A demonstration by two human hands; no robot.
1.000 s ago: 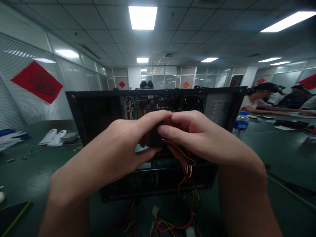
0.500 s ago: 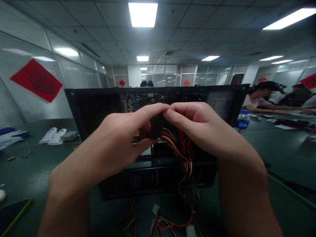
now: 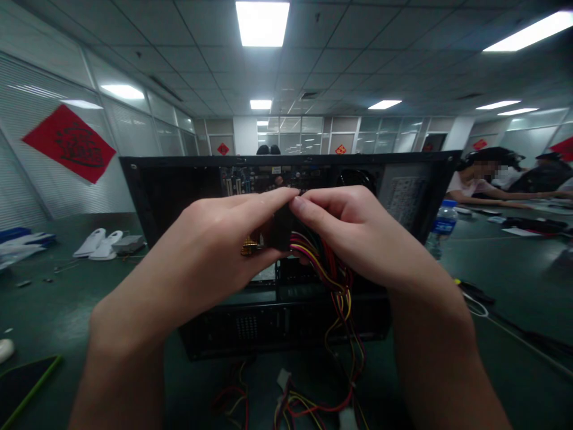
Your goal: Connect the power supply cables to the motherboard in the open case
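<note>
An open black computer case (image 3: 210,325) stands before me, its inside facing me with a motherboard (image 3: 242,179) partly in sight. In front of it, my left hand (image 3: 215,239) pinches a wide dark cable connector (image 3: 280,230) between thumb and fingers. Fingertips of my right hand (image 3: 358,230) are closed at the connector's upper right edge, by the left index fingertip. Whether the right hand also grips wires behind it is hidden. A bundle of red, yellow and black power cables (image 3: 341,292) runs from the connector down to the table, where white plugs (image 3: 283,379) lie.
On the left lie white slippers (image 3: 96,243), a grey metal box (image 3: 128,243) and a green-edged black mat (image 3: 27,382). A water bottle (image 3: 444,218) and black cords (image 3: 523,331) are on the right. Another person (image 3: 474,179) sits at the far right.
The connector has turned slightly, showing more of its flat dark face. Both hands have shifted a little left, still together. The view has moved slightly.
</note>
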